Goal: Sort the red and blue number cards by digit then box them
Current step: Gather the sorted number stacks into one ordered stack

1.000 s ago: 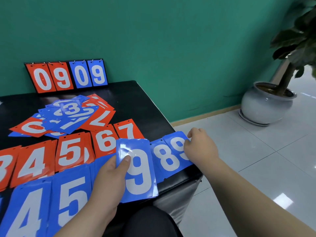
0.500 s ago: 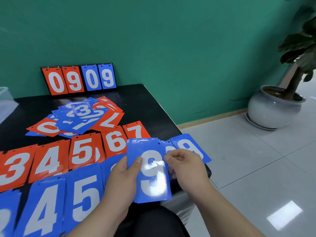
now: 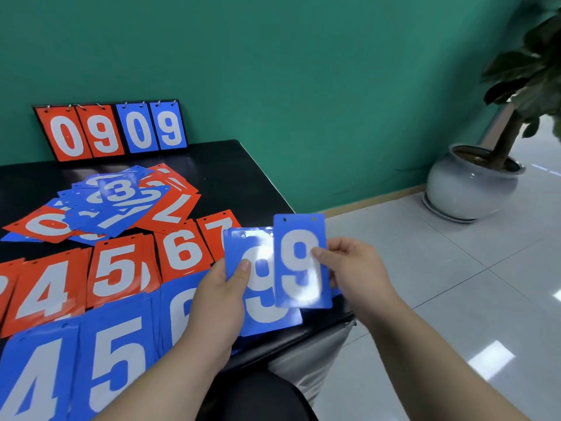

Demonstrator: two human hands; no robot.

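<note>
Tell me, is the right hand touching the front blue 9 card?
Touching. The head view shows the right hand pinching the front blue 9 card, thumb on its face.

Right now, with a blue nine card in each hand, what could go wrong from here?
1. The right hand pinches its blue 9 card by one side, near the black table's edge. A slip could drop the card onto the floor tiles.
2. The left hand holds the other blue 9, and its forearm crosses the sorted blue row. Lowering the arm might knock those stacks askew.
</note>
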